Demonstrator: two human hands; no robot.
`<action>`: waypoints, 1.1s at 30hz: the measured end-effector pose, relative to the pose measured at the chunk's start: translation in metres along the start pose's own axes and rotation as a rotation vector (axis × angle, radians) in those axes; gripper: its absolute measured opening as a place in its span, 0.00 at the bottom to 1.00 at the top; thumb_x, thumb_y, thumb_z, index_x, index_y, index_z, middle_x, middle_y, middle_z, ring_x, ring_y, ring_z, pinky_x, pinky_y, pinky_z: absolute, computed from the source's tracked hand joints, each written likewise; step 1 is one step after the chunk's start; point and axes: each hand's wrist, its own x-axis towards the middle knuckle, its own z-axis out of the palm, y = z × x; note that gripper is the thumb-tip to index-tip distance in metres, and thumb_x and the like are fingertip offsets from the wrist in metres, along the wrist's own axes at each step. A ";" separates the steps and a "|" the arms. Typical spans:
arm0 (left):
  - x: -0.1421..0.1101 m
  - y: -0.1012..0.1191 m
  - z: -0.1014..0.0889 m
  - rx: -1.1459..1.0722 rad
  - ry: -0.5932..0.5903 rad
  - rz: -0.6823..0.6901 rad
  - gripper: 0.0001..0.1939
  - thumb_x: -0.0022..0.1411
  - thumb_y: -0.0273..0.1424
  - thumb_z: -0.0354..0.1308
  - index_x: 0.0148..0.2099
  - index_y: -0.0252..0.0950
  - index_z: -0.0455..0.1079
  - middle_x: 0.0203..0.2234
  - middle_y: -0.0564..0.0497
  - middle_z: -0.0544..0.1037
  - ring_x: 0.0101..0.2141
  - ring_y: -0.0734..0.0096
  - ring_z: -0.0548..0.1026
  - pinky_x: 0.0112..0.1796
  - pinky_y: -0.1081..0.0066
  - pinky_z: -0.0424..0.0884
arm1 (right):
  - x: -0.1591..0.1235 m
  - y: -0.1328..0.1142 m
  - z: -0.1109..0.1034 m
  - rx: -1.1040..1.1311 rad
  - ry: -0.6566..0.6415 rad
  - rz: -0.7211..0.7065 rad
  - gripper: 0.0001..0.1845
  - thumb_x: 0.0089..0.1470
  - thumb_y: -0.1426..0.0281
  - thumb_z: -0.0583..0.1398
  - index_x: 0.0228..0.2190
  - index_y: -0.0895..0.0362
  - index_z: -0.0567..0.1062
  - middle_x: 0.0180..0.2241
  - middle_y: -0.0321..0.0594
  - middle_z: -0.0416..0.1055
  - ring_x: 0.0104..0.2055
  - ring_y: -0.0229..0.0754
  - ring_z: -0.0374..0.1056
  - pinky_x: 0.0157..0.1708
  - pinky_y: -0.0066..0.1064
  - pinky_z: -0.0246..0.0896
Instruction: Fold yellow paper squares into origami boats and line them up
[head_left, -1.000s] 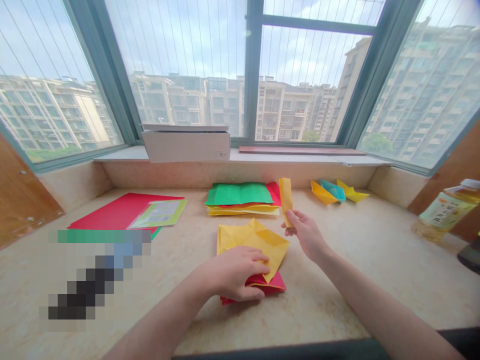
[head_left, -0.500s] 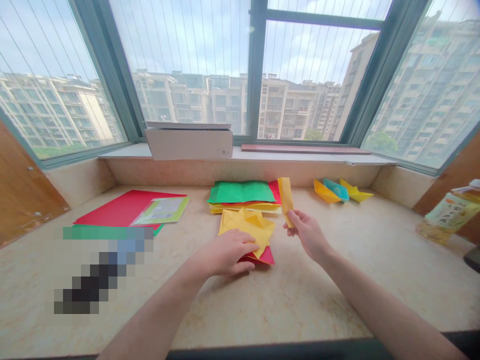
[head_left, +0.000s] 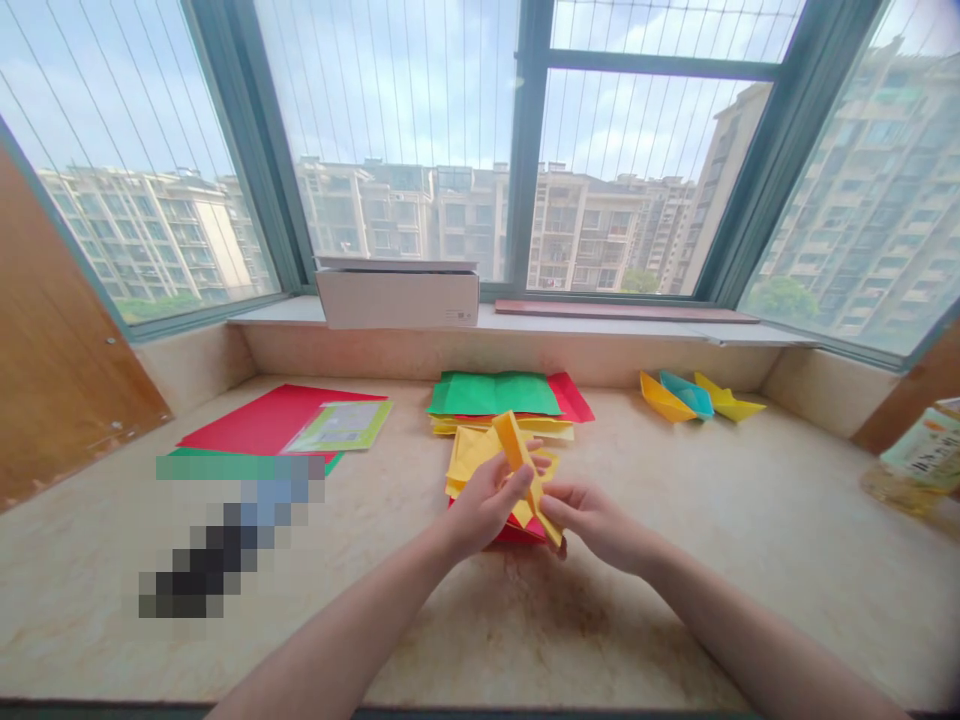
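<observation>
Folded yellow paper strip (head_left: 513, 442) held aslant above bench (head_left: 637, 630), over folded yellow papers (head_left: 466, 462) and red paper (head_left: 517, 534). Both hands grip it: left hand (head_left: 484, 508) pinches upper part, thumb in front, fingers partly spread behind; right hand (head_left: 596, 517) closed on lower end. Green sheet (head_left: 495, 394) lies beyond; three paper boats (head_left: 687, 397) well apart, rightward.

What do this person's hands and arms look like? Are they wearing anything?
The left hand and right hand show no gloves; some fingers are hidden, so rings can't be ruled out. Both forearms are bare, without visible sleeves, watch or bracelet.
</observation>
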 end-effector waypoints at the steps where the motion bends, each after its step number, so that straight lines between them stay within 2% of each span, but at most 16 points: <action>1: 0.000 0.001 0.001 -0.033 0.003 -0.004 0.27 0.64 0.52 0.53 0.49 0.32 0.73 0.51 0.37 0.75 0.52 0.52 0.73 0.52 0.59 0.68 | 0.000 0.000 0.002 -0.034 -0.010 0.000 0.24 0.60 0.51 0.57 0.27 0.59 0.72 0.23 0.33 0.63 0.23 0.33 0.61 0.25 0.26 0.61; 4: 0.001 0.002 0.002 -0.072 0.046 -0.027 0.28 0.58 0.54 0.58 0.43 0.32 0.73 0.42 0.40 0.78 0.45 0.55 0.76 0.47 0.61 0.70 | 0.000 0.001 0.004 -0.173 -0.016 -0.021 0.25 0.61 0.50 0.55 0.25 0.58 0.70 0.21 0.33 0.63 0.23 0.34 0.61 0.25 0.26 0.59; 6: 0.002 0.001 0.002 -0.097 0.108 -0.053 0.28 0.57 0.55 0.59 0.42 0.33 0.72 0.35 0.43 0.78 0.41 0.59 0.76 0.46 0.62 0.71 | 0.003 0.002 0.003 -0.301 0.030 -0.063 0.28 0.63 0.50 0.52 0.23 0.58 0.70 0.21 0.34 0.65 0.24 0.35 0.61 0.26 0.27 0.57; 9: 0.005 -0.003 -0.001 -0.155 0.241 -0.133 0.28 0.58 0.54 0.58 0.44 0.33 0.70 0.32 0.46 0.77 0.36 0.63 0.76 0.42 0.64 0.72 | 0.010 0.000 -0.004 -0.454 0.246 -0.136 0.29 0.64 0.50 0.50 0.23 0.58 0.72 0.23 0.38 0.70 0.26 0.37 0.64 0.28 0.30 0.59; 11: 0.007 -0.004 -0.004 -0.175 0.303 -0.207 0.29 0.58 0.55 0.58 0.45 0.33 0.69 0.32 0.47 0.77 0.34 0.64 0.77 0.38 0.66 0.73 | 0.017 -0.004 -0.013 -0.468 0.420 -0.168 0.27 0.63 0.50 0.51 0.29 0.59 0.76 0.27 0.41 0.74 0.27 0.39 0.67 0.29 0.31 0.62; 12: 0.008 -0.005 -0.006 -0.171 0.313 -0.241 0.29 0.58 0.55 0.58 0.45 0.33 0.70 0.33 0.46 0.77 0.33 0.64 0.77 0.35 0.67 0.73 | 0.021 -0.008 -0.017 -0.462 0.466 -0.181 0.27 0.63 0.50 0.52 0.32 0.59 0.77 0.29 0.42 0.76 0.28 0.40 0.68 0.29 0.31 0.63; 14: 0.009 -0.006 -0.008 -0.161 0.284 -0.301 0.29 0.58 0.55 0.57 0.46 0.33 0.70 0.35 0.45 0.77 0.33 0.63 0.77 0.31 0.68 0.73 | 0.028 -0.014 -0.024 -0.475 0.470 -0.210 0.27 0.62 0.49 0.52 0.35 0.59 0.78 0.31 0.44 0.77 0.29 0.41 0.69 0.30 0.32 0.64; 16: 0.008 -0.006 -0.009 -0.145 0.222 -0.328 0.29 0.60 0.55 0.55 0.47 0.33 0.70 0.37 0.45 0.78 0.34 0.63 0.78 0.29 0.70 0.72 | 0.033 -0.020 -0.027 -0.491 0.418 -0.205 0.27 0.62 0.49 0.53 0.36 0.59 0.79 0.32 0.44 0.77 0.30 0.41 0.70 0.30 0.32 0.64; 19: 0.007 -0.008 -0.010 -0.075 0.158 -0.272 0.28 0.60 0.53 0.56 0.47 0.33 0.71 0.35 0.46 0.78 0.34 0.64 0.77 0.31 0.71 0.71 | 0.037 -0.022 -0.023 -0.497 0.370 -0.196 0.26 0.62 0.50 0.53 0.38 0.59 0.79 0.32 0.43 0.77 0.30 0.41 0.70 0.30 0.31 0.64; 22: 0.004 -0.008 -0.008 0.033 0.116 -0.221 0.26 0.59 0.53 0.58 0.42 0.32 0.74 0.30 0.49 0.77 0.32 0.66 0.75 0.31 0.73 0.68 | 0.037 -0.017 -0.014 -0.502 0.395 -0.193 0.23 0.61 0.52 0.56 0.41 0.58 0.78 0.32 0.42 0.77 0.29 0.41 0.69 0.29 0.31 0.63; 26: 0.002 -0.004 -0.004 0.129 0.049 -0.186 0.23 0.60 0.51 0.57 0.36 0.33 0.75 0.27 0.50 0.76 0.29 0.67 0.73 0.30 0.73 0.65 | 0.030 -0.012 -0.007 -0.490 0.401 -0.220 0.17 0.61 0.58 0.56 0.33 0.57 0.78 0.28 0.40 0.74 0.29 0.41 0.67 0.29 0.30 0.62; 30: 0.000 -0.001 -0.002 0.077 -0.021 -0.228 0.23 0.65 0.48 0.52 0.37 0.32 0.75 0.28 0.49 0.77 0.28 0.69 0.72 0.29 0.73 0.65 | 0.023 -0.010 -0.007 -0.386 0.441 -0.222 0.14 0.60 0.63 0.54 0.32 0.57 0.77 0.26 0.38 0.72 0.27 0.40 0.65 0.27 0.30 0.61; 33: -0.001 -0.001 -0.002 -0.018 -0.007 -0.295 0.20 0.64 0.45 0.56 0.40 0.31 0.75 0.32 0.46 0.79 0.31 0.66 0.75 0.32 0.71 0.69 | 0.020 -0.009 -0.006 -0.306 0.468 -0.192 0.13 0.59 0.64 0.56 0.35 0.57 0.77 0.28 0.39 0.74 0.28 0.41 0.66 0.27 0.30 0.62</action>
